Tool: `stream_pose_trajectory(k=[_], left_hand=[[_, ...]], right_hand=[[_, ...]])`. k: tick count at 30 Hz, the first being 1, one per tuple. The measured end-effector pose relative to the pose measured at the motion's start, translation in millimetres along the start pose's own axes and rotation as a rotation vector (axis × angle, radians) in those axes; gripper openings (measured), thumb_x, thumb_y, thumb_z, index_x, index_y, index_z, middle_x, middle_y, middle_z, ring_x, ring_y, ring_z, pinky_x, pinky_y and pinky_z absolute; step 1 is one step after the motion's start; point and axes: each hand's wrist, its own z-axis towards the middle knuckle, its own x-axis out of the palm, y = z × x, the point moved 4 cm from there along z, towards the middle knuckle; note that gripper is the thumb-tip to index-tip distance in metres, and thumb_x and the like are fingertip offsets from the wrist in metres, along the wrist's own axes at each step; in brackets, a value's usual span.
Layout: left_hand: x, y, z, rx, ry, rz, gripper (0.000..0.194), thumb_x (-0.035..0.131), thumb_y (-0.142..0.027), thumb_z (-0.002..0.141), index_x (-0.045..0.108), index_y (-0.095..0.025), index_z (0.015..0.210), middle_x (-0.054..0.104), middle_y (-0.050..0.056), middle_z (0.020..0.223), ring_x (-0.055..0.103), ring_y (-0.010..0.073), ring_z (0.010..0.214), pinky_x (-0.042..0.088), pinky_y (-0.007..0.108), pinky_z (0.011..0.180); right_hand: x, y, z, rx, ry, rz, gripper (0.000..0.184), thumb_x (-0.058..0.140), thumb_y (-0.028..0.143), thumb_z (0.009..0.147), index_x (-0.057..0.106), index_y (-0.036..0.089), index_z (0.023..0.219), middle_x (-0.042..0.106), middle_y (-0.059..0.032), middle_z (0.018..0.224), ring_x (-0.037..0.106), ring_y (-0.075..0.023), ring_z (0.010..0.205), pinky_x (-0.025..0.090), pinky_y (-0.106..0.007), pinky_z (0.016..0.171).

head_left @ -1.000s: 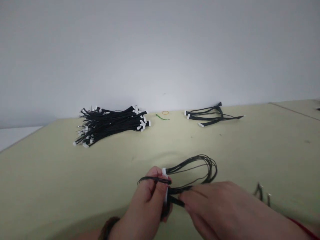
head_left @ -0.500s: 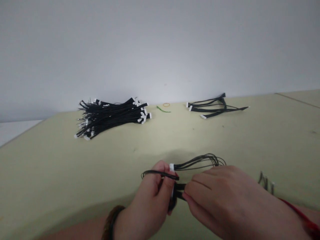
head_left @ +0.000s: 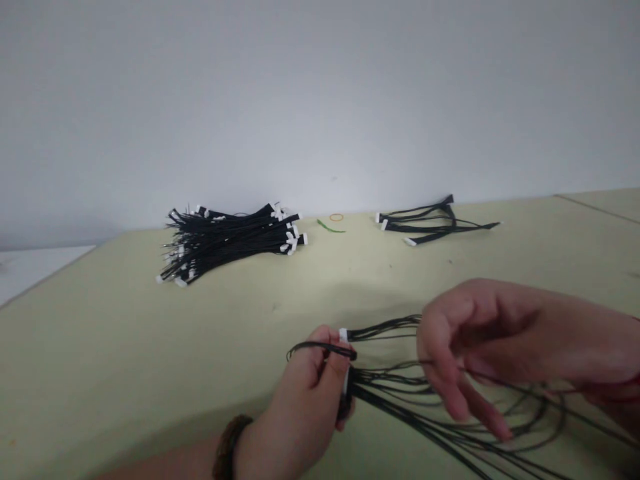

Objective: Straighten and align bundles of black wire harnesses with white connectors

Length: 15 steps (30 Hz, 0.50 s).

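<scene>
My left hand (head_left: 305, 393) is closed on a black wire harness (head_left: 395, 400), pinching it by its white connectors near the front middle of the table. One white connector (head_left: 343, 335) shows above the fingertips, with black wires running right from it. A short black wire loop (head_left: 320, 345) lies across the thumb and index finger. From a second connector, the loose wires fan out to the lower right. My right hand (head_left: 475, 353) is over these wires, fingers bent and apart, with one strand passing across the fingers. I see no firm grip there.
A thick pile of black wire harnesses (head_left: 230, 240) with white connectors lies at the back left. Several more harnesses (head_left: 435, 223) are at the back right. Between them are a green strip (head_left: 330, 227) and a yellow rubber band (head_left: 337, 217). A pale wall (head_left: 320, 100) stands behind.
My right hand has let go of the wires beside my left hand and moved right and up, its fingers spreading. The wires now fan out. My left hand keeps its grip.
</scene>
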Motion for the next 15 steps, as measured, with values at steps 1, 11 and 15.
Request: stream_pose_trajectory(k=[1, 11, 15], left_hand=[[-0.1, -0.1, 0.0, 0.002, 0.003, 0.001, 0.02, 0.048, -0.038, 0.082, 0.047, -0.019, 0.075, 0.038, -0.01, 0.046, 0.031, 0.0047, 0.032, 0.024, 0.015, 0.031], [-2.4, -0.7, -1.9, 0.032, -0.013, 0.009, 0.021, 0.045, -0.038, 0.084, 0.047, -0.019, 0.075, 0.04, -0.009, 0.051, 0.033, 0.004, 0.034, 0.025, 0.014, 0.031], [-2.4, -3.6, -2.7, 0.021, -0.038, 0.023, 0.019, 0.045, -0.035, 0.084, 0.048, -0.018, 0.075, 0.04, -0.009, 0.053, 0.034, 0.0033, 0.034, 0.025, 0.014, 0.031]], right_hand=[[-7.5, 3.5, -0.7, -0.045, -0.064, -0.099, 0.015, 0.044, 0.013, 0.085, 0.058, 0.016, 0.08, 0.059, -0.0002, 0.074, 0.054, -0.0064, 0.061, 0.042, -0.017, 0.057], [-23.6, 24.8, -10.5, -0.536, -0.657, -0.205, 0.07, 0.005, 0.043, 0.095, 0.037, 0.007, 0.045, 0.055, 0.0011, 0.106, 0.053, -0.006, 0.073, 0.04, -0.023, 0.057], [-18.3, 39.4, -24.4, -0.469, -0.942, -0.364, 0.073, -0.019, 0.02, 0.089, 0.023, 0.0, 0.033, 0.049, 0.002, 0.121, 0.056, -0.0082, 0.081, 0.035, -0.028, 0.053]])
